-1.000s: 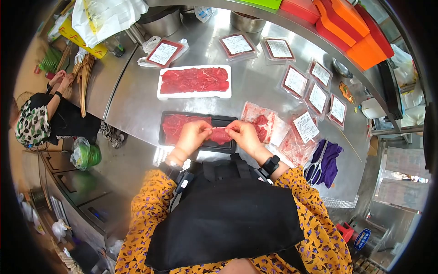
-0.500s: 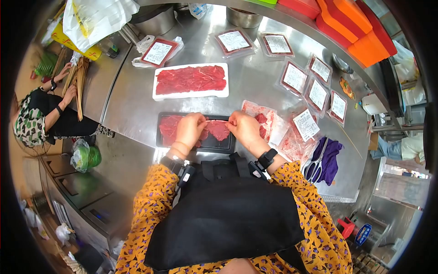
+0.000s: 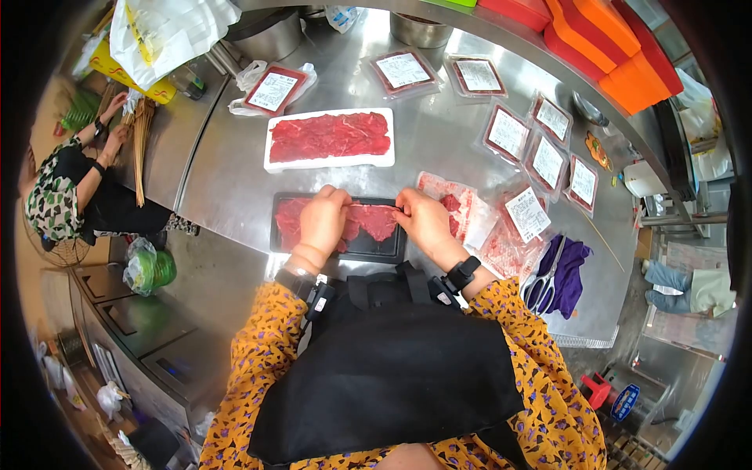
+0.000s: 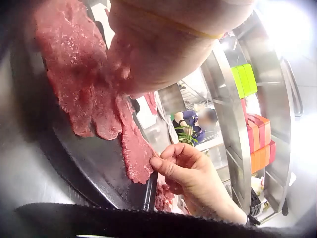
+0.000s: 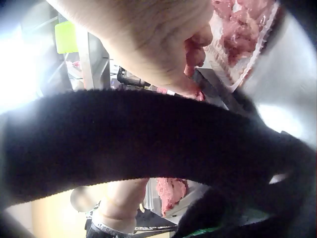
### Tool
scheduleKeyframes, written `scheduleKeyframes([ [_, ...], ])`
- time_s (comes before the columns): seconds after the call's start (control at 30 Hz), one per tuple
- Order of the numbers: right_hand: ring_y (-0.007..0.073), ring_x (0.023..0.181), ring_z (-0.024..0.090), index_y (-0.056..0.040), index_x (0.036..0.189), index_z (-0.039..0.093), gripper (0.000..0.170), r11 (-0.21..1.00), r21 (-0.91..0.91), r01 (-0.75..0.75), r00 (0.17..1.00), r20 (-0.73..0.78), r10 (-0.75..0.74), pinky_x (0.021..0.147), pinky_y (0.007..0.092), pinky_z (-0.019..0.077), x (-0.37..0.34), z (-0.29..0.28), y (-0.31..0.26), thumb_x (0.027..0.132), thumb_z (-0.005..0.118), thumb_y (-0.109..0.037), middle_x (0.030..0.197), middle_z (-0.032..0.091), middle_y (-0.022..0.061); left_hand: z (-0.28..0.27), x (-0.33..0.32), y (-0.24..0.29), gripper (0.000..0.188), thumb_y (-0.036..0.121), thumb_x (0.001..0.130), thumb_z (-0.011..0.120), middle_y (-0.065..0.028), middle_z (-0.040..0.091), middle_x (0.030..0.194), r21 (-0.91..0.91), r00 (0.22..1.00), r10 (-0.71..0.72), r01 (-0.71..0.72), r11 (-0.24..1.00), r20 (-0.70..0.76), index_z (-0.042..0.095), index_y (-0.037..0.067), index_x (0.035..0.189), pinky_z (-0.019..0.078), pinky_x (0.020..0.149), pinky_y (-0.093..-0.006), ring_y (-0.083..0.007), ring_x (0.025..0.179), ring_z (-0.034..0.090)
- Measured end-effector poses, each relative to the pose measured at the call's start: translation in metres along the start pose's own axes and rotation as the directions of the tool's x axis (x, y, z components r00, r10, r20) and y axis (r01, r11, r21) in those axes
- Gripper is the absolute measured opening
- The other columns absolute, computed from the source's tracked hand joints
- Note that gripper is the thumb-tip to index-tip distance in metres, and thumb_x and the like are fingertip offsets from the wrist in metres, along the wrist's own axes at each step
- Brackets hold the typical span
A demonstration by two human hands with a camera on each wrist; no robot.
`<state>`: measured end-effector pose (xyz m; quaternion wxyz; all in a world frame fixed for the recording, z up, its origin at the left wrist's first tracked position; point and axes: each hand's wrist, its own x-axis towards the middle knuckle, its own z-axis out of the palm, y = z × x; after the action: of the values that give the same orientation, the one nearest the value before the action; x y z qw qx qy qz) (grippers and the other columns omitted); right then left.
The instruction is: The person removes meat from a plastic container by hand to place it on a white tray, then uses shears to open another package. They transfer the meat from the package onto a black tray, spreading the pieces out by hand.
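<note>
A thin slice of raw red meat (image 3: 374,222) spans the space between both hands, over the right part of a black tray (image 3: 376,252). My left hand (image 3: 323,223) has its fingers curled at the slice's left end; its fingertips are partly hidden. At the other end my right hand (image 3: 427,225) pinches the corner between thumb and forefinger, which shows plainly in the left wrist view (image 4: 190,176). Other flat slices (image 3: 289,222) lie side by side in the tray's left part. The right wrist view is mostly blocked by a dark band.
Beyond the black tray stands a white tray (image 3: 274,160) covered with meat slices. Right of my hands lie an opened meat package (image 3: 462,205), scissors (image 3: 542,286) and a purple cloth (image 3: 572,278). Several labelled meat packs (image 3: 507,131) sit farther back. Another person (image 3: 63,196) works at left.
My hands have moved apart and slightly away from my body, drawing the slice out wider between them. More of the slice now shows, spread above the tray.
</note>
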<state>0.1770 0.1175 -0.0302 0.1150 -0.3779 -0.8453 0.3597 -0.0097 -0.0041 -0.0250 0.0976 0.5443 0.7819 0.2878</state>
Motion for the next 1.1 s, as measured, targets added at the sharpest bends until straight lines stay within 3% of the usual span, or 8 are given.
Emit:
scheduleKeyframes([
  [0.13, 0.0232, 0.064, 0.06, -0.0096, 0.084, 0.064, 0.014, 0.999, 0.036, 0.014, 0.999, -0.05, -0.012, 0.058, 0.0359, 0.0465, -0.004, -0.002, 0.011, 0.077, 0.074, -0.014, 0.071, 0.059, 0.0046, -0.003, 0.002, 0.006, 0.007, 0.005, 0.076, 0.063, -0.0102, 0.062, 0.085, -0.018, 0.995, 0.075, -0.077, 0.997, -0.065, 0.066, 0.007, 0.082, 0.0508, 0.069, -0.0418, -0.033, 0.081, 0.063],
  [0.23, 0.0227, 0.065, 0.06, -0.0095, 0.086, 0.065, 0.012, 0.998, 0.057, 0.028, 0.998, -0.063, -0.025, 0.058, 0.0351, 0.0472, -0.007, -0.001, 0.014, 0.078, 0.073, -0.014, 0.074, 0.06, 0.0053, -0.001, -0.001, 0.014, 0.011, 0.004, 0.076, 0.063, -0.0088, 0.063, 0.086, -0.047, 0.982, 0.189, -0.189, 0.981, -0.003, 0.069, 0.008, 0.084, 0.0514, 0.07, -0.0408, -0.0312, 0.083, 0.063],
  [0.4, 0.0242, 0.069, 0.063, -0.0101, 0.088, 0.067, 0.011, 0.983, -0.042, 0.179, 0.978, -0.105, -0.182, 0.06, 0.0359, 0.0493, -0.008, 0.003, 0.018, 0.079, 0.072, -0.015, 0.081, 0.062, 0.0064, 0.008, -0.011, 0.011, 0.015, 0.003, 0.076, 0.065, -0.0086, 0.065, 0.093, -0.004, 0.981, 0.188, -0.188, 0.982, 0.052, 0.071, 0.007, 0.089, 0.0518, 0.077, -0.0391, -0.0305, 0.089, 0.063],
  [0.5, 0.0295, 0.079, 0.065, -0.0125, 0.086, 0.068, 0.009, 0.988, -0.084, 0.13, 0.991, -0.031, -0.133, 0.064, 0.0412, 0.0518, -0.007, 0.005, 0.017, 0.08, 0.07, -0.018, 0.087, 0.063, 0.0064, 0.008, -0.011, 0.01, 0.016, 0.002, 0.075, 0.065, -0.0089, 0.065, 0.093, 0.002, 0.982, 0.183, -0.184, 0.983, 0.05, 0.071, 0.007, 0.089, 0.0519, 0.077, -0.0393, -0.0307, 0.09, 0.063],
  [0.8, 0.03, 0.077, 0.065, -0.01, 0.087, 0.067, 0.011, 0.979, -0.042, 0.2, 0.975, -0.085, -0.203, 0.065, 0.0407, 0.0524, -0.013, -0.006, 0.015, 0.08, 0.069, -0.018, 0.086, 0.064, 0.0066, 0.01, -0.007, 0.014, 0.018, 0.001, 0.072, 0.062, -0.0103, 0.064, 0.088, -0.037, 0.988, 0.151, -0.149, 0.988, 0.042, 0.07, 0.007, 0.086, 0.0509, 0.075, -0.0413, -0.0326, 0.087, 0.062],
  [0.97, 0.0289, 0.075, 0.067, -0.0048, 0.091, 0.069, 0.013, 0.98, 0.196, 0.031, 0.954, -0.298, 0.03, 0.065, 0.0355, 0.0529, -0.025, -0.048, 0.06, 0.081, 0.069, -0.013, 0.089, 0.068, 0.014, -0.008, -0.006, 0.021, 0.014, -0.001, 0.08, 0.062, -0.0122, 0.064, 0.092, -0.23, 0.999, -0.007, 0.015, 0.973, 0.035, 0.069, 0.005, 0.09, 0.0518, 0.075, -0.0375, -0.0321, 0.085, 0.064],
  [1.03, 0.0299, 0.075, 0.067, -0.004, 0.092, 0.069, 0.013, 0.993, 0.111, -0.034, 0.953, -0.297, 0.066, 0.066, 0.0362, 0.0531, -0.03, -0.073, 0.076, 0.081, 0.069, -0.012, 0.088, 0.068, 0.0149, -0.009, -0.008, 0.019, 0.013, 0.0, 0.082, 0.063, -0.012, 0.064, 0.092, -0.323, 0.993, -0.093, 0.114, 0.939, 0.079, 0.069, 0.005, 0.092, 0.0518, 0.076, -0.0359, -0.0301, 0.085, 0.065],
  [1.1, 0.0313, 0.083, 0.066, -0.0043, 0.094, 0.069, 0.015, 0.994, 0.08, -0.073, 0.96, -0.265, 0.092, 0.074, 0.0387, 0.0531, -0.033, -0.082, 0.081, 0.08, 0.068, -0.008, 0.092, 0.068, 0.0141, -0.004, -0.006, 0.019, 0.013, -0.001, 0.082, 0.063, -0.0116, 0.065, 0.092, -0.368, 0.994, -0.072, 0.1, 0.924, 0.088, 0.069, 0.004, 0.093, 0.0519, 0.075, -0.0347, -0.0282, 0.084, 0.065],
])
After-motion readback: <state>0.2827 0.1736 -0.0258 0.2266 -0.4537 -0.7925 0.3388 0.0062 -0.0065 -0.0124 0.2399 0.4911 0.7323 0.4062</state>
